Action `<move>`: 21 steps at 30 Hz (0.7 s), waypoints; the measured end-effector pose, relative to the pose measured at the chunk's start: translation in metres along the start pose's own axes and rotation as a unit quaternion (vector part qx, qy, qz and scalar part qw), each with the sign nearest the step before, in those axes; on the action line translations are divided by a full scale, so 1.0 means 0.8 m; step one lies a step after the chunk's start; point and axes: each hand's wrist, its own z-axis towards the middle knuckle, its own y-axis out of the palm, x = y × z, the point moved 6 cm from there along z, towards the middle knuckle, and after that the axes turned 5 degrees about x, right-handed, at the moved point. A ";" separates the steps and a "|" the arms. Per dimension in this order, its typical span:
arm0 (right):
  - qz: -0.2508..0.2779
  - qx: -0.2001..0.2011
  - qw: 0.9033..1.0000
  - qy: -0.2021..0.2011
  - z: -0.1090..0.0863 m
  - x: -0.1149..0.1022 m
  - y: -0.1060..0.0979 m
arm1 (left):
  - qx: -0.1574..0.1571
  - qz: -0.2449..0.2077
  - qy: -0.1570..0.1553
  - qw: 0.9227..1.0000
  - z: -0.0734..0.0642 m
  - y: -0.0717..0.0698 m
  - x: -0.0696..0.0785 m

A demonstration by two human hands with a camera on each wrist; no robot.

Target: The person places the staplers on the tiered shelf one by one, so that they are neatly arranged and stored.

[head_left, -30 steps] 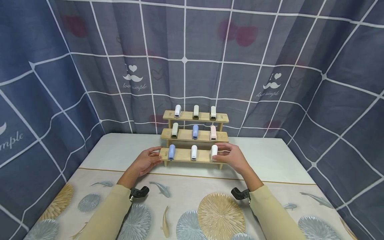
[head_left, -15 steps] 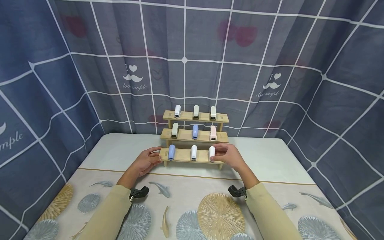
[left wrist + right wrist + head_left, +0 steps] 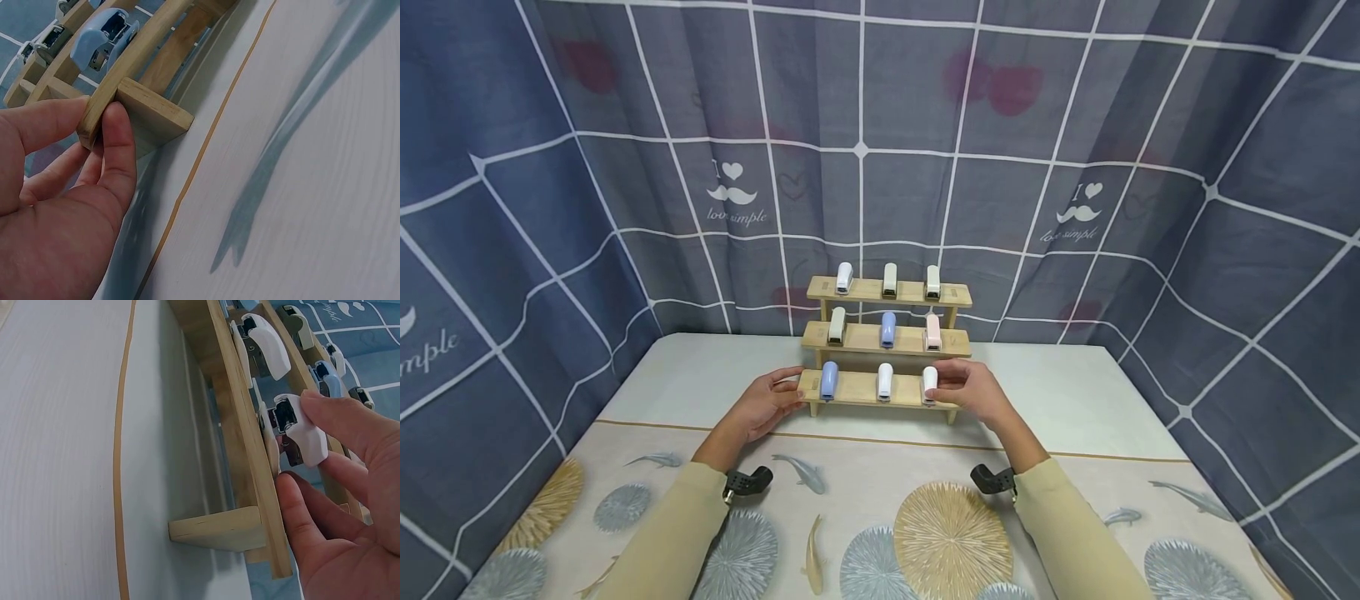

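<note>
A three-tier wooden display stand (image 3: 857, 388) bears rows of mini staplers. My left hand (image 3: 763, 407) pinches the left end of its lowest shelf; the left wrist view shows the board between thumb and fingers. At that shelf's right end my right hand (image 3: 983, 393) holds a white stapler (image 3: 929, 379) between thumb and fingers. In the right wrist view this white stapler (image 3: 310, 434) stands on the board, a fingertip near its base. Beside it along the lowest shelf are another white stapler (image 3: 885, 380) and a blue stapler (image 3: 829, 379).
The middle shelf carries a pale green stapler (image 3: 837, 326), a blue one and a pink stapler (image 3: 932, 332). Above, a white stapler (image 3: 844, 277) and two pale ones stand in a row. A checked curtain (image 3: 820, 192) surrounds the table (image 3: 700, 371) at back and sides.
My right hand has shifted the white stapler slightly left along the lowest shelf, with little movement in the last half second. The left hand has stayed at the shelf's end.
</note>
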 end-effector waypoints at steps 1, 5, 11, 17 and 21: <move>-0.001 0.000 1.000 0.000 0.000 0.000 0.000 | -0.001 0.000 0.000 1.000 0.000 0.000 0.000; 0.000 -0.005 1.000 -0.003 -0.002 -0.001 0.000 | 0.005 0.001 0.000 1.000 -0.001 0.000 0.000; -0.001 -0.016 1.000 0.005 -0.009 0.008 0.004 | 0.016 0.004 -0.016 1.000 -0.008 0.001 -0.013; -0.012 -0.022 1.000 0.004 0.001 0.005 -0.006 | 0.033 -0.003 -0.015 0.999 0.003 0.007 -0.003; -0.011 -0.021 1.000 0.007 0.011 0.001 -0.006 | 0.041 -0.003 -0.023 0.999 0.008 0.002 0.008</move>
